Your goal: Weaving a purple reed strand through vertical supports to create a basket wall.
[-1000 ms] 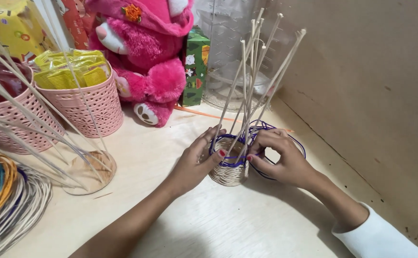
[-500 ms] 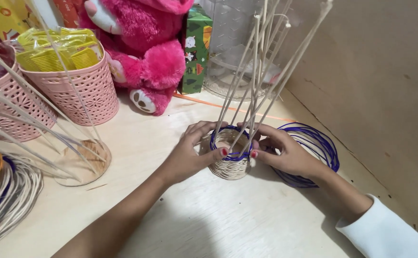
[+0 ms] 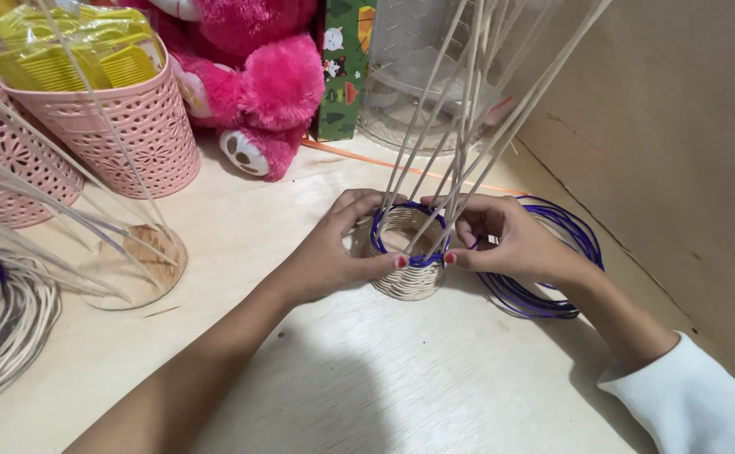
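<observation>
A small woven basket stands on the pale tabletop, its rim bound in purple cord and thin upright canes rising from it. The left hand cups the basket's left side, thumb pressed at the rim. The right hand pinches the rim from the right, grip closed on it. A purple cord coil lies just right of the basket, a pink plush toy well behind it.

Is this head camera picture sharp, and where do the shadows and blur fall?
In the head view, both hands, left and right, and the small woven basket look sharp; soft dark shadows lie on the table beneath the forearms, so light comes from above; the thin reeds streak slightly toward the top edge; no strong glare shows, and the pink plush toy is evenly lit.
</observation>
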